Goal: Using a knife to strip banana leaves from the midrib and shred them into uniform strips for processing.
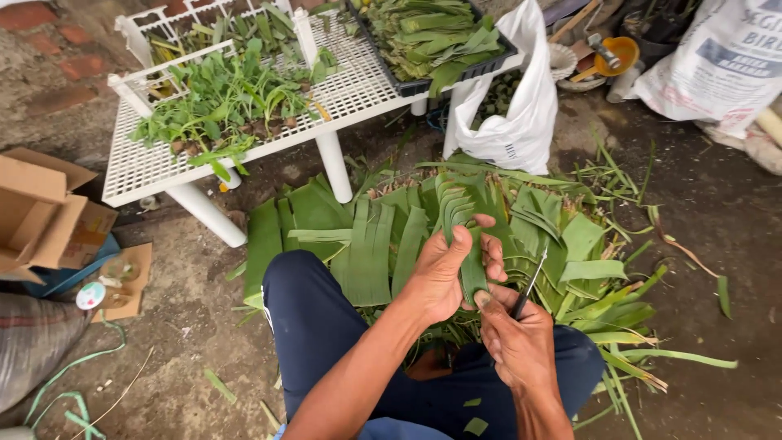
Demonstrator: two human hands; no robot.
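The left hand (444, 273) is closed around a folded strip of green leaf (472, 273), thumb up along its near face, so the lower part of the strip is hidden behind palm and fingers. The right hand (517, 342) is clenched on the dark handle of a thin knife (531, 281), whose blade tip touches the strip's right edge; how sharp or long the blade is cannot be told. Beyond lies a heap of cut leaves (366, 236) on the ground, spreading left and right. Far left stands a white slatted counter (134, 167) bearing leafy plants (224, 106); a white bag (513, 122) hangs at its right end. Bare ground lies open near left.
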